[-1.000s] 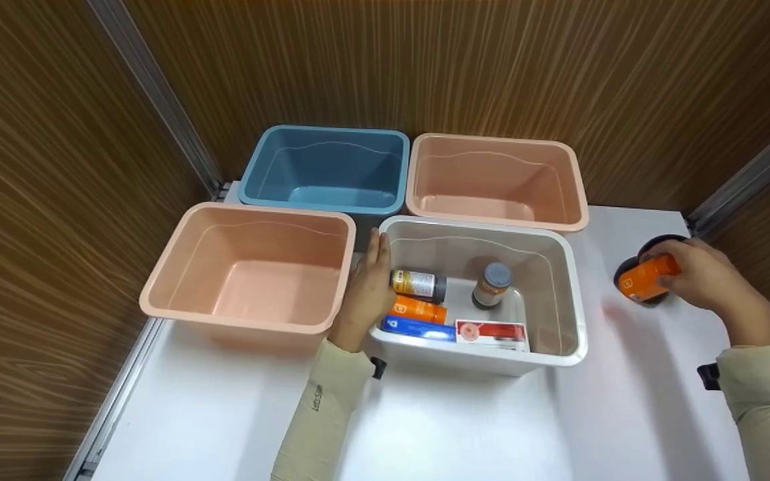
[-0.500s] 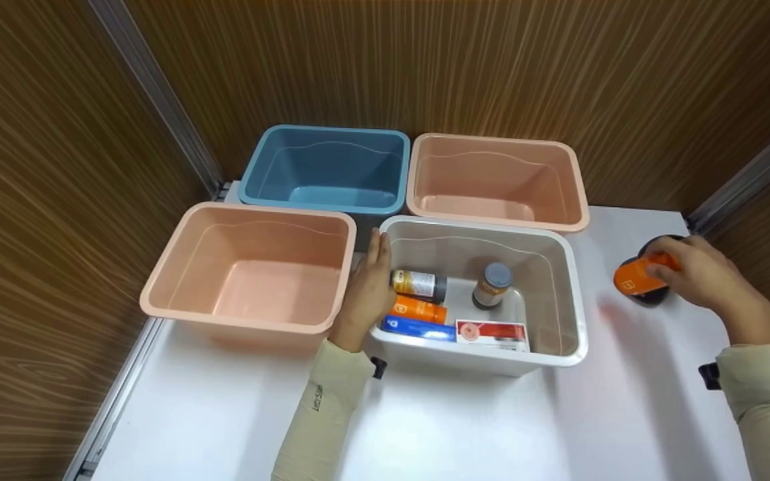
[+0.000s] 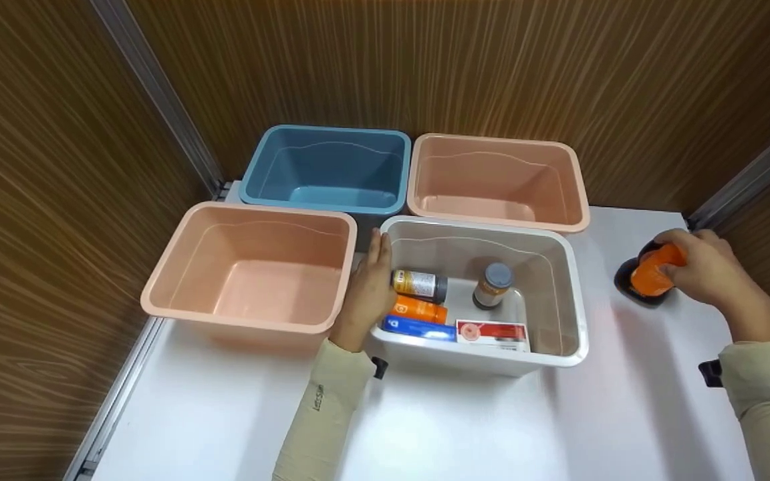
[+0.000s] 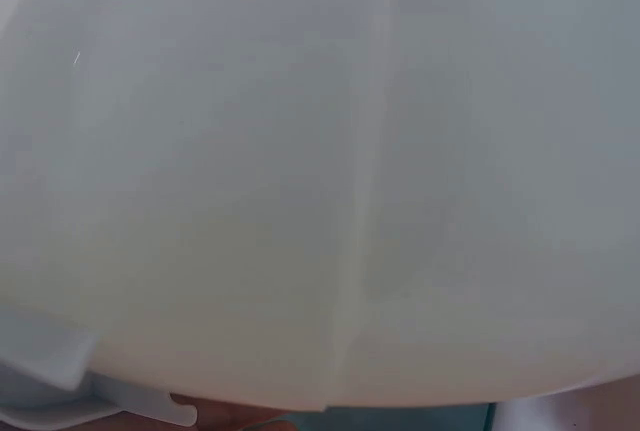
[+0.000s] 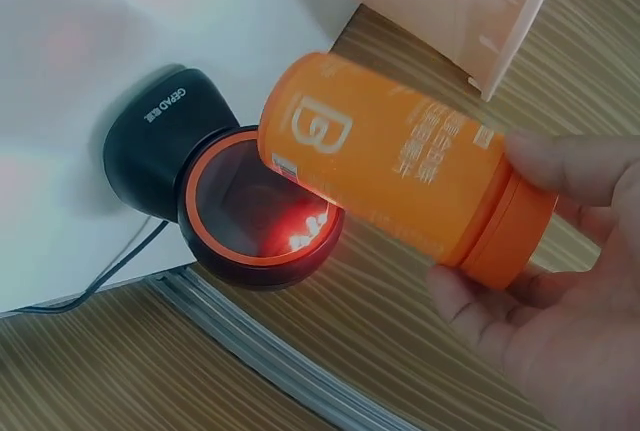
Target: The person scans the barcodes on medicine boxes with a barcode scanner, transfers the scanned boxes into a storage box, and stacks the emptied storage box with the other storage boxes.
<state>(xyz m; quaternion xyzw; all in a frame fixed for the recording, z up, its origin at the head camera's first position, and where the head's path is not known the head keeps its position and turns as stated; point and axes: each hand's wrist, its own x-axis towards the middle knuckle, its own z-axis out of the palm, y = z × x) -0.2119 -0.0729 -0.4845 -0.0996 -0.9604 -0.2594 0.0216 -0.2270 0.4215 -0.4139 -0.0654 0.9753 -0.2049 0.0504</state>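
My right hand grips an orange bottle by its capped end, thumb on one side and fingers on the other. The bottle is held over a black barcode scanner, whose round window glows red in the right wrist view. My left hand lies with straight fingers against the left side of the white bin. Inside that bin are a standing grey-capped bottle, a lying bottle with a yellow label, another orange bottle, a blue box and a red-and-white box.
A pink bin stands left of my left hand. Behind are a blue bin and a second pink bin. Wood-grain panels wall the white table at the back and sides. A cable runs from the scanner.
My right hand has turned and shifted the orange bottle slightly to the right over the scanner, tilting it more steeply. The left hand and the bins have stayed put.
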